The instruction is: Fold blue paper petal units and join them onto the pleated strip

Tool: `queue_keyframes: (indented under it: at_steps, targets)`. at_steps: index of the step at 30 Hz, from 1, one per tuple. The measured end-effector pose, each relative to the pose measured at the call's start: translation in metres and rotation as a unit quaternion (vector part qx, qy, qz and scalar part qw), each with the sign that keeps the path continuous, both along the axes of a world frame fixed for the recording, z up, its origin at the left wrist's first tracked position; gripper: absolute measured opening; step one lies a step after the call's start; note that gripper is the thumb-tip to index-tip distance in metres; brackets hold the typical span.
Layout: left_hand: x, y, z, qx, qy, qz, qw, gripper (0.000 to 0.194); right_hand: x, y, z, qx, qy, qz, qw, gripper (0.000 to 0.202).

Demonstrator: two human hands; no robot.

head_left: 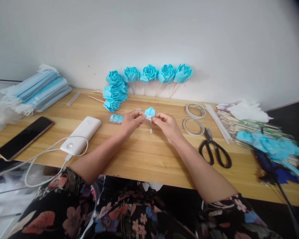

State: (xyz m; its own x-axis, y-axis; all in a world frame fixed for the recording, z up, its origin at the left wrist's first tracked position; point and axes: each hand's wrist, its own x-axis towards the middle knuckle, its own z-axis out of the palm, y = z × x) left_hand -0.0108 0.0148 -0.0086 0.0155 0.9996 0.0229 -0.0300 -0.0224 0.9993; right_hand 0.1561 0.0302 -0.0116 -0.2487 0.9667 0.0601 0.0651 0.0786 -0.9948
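Between both hands, above the middle of the wooden table (139, 156), is a small folded piece of light-blue paper (149, 113). My left hand (133, 122) pinches its left side, and my right hand (165, 123) pinches its lower right side. Just left of my left hand lie more folded blue pieces (116, 118), partly hidden by it. A tiny white strip (150, 130) rests on the table below the held piece. Beyond the hands, several blue paper flowers (149, 73) on thin sticks lean against the wall, and others (112, 94) lie stacked at their left.
Two tape rolls (194, 126) and black-handled scissors (215, 149) lie to the right, beside white sticks (218, 122) and a pile of blue scraps (271, 144). On the left are a white power bank (81, 134) with a cable, a phone (26, 137) and stacked face masks (40, 89).
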Motion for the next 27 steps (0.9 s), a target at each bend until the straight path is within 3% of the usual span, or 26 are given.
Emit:
queue_keyframes:
  at_steps: [4, 7, 9, 12, 17, 27]
  targets:
    - [0.000, 0.002, -0.003, 0.026, 0.007, 0.007, 1.000, 0.018, 0.001, 0.001, -0.002, 0.014, -0.009, -0.007, 1.000, 0.020]
    - [0.001, 0.002, -0.005, 0.089, 0.028, 0.056, 0.994, 0.016, 0.002, 0.003, -0.005, 0.033, -0.026, -0.030, 0.999, 0.019]
    - [0.002, 0.001, -0.006, 0.141, 0.071, 0.084, 0.984, 0.015, 0.003, 0.003, -0.006, 0.049, -0.039, -0.041, 0.997, 0.020]
    - [0.005, -0.002, -0.009, 0.186, 0.150, 0.074, 0.968, 0.012, 0.002, 0.002, -0.006, 0.075, -0.049, -0.042, 0.995, 0.019]
    - [0.004, -0.001, -0.014, 0.195, 0.224, 0.060, 0.953, 0.008, -0.001, -0.002, -0.003, 0.118, -0.082, -0.043, 0.989, 0.016]
    - [0.003, 0.000, -0.011, 0.186, 0.254, 0.073, 0.946, 0.006, -0.002, -0.008, 0.000, 0.164, -0.149, -0.056, 0.974, 0.017]
